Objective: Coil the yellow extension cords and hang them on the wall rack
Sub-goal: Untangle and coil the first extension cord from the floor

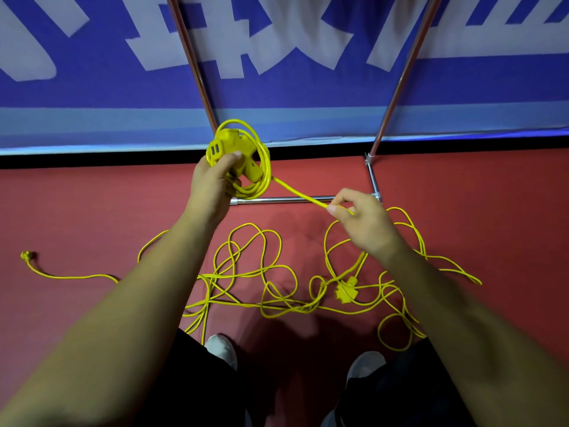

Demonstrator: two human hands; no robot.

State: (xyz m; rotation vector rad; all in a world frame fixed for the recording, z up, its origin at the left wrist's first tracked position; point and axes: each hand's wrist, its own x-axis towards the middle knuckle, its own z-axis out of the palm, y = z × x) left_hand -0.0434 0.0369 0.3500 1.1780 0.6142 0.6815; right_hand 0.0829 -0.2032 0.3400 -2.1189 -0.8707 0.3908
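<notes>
At the bottom edge, dark trousers (191,380) and two pale shoes (221,348) are partly cut off by the frame and by the forearms. Just beyond them, loose yellow extension cord (246,274) lies in tangled loops across the red floor (92,211). How many cords are in the tangle cannot be told. A yellow multi-way socket head (346,291) lies among the loops at lower right. A plug end (27,255), too small to make out, lies alone at the far left.

Above the tangle, the right hand (363,223) pinches a taut strand (295,191) between thumb and fingertips. The strand runs up and left to a small coil (263,161). The left hand (212,183) has its fingers curled round that coil and a yellow socket block (218,146). No brand is legible on the block.

Behind the hands, the chrome base bar of a rack (283,199) lies on the floor. Its two uprights (194,66) rise out of the top of the frame. Farthest back hangs a blue banner (92,94). Its large white characters are cropped and blurred, so they cannot be read.
</notes>
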